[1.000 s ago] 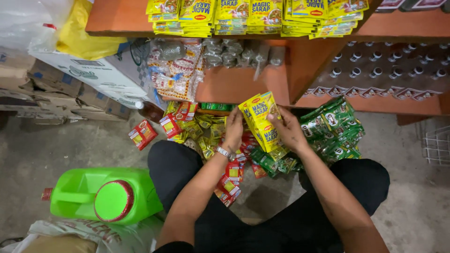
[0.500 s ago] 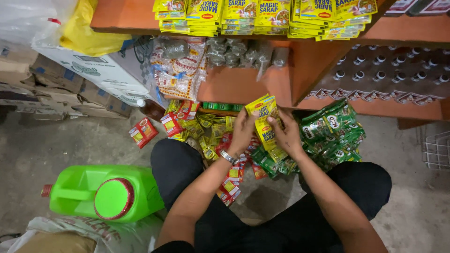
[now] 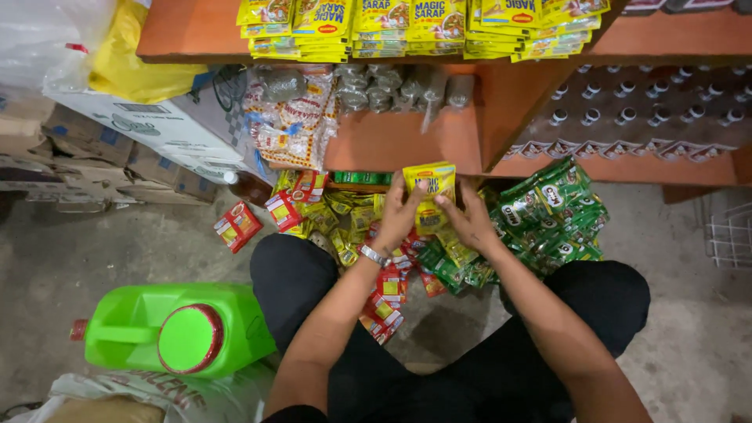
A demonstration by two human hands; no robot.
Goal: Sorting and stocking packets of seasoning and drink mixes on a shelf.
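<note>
Yellow sachets sit pinched in both my hands, left hand and right hand closed on them, best squared evenly above the floor pile.

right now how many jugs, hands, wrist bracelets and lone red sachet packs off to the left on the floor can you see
green jug with a green and red cap: 1
hands, left hand and right hand, both on the yellow sachet strip: 2
metal bracelet on the left wrist: 1
red sachet pack lying apart on the floor: 1
total: 5
</note>
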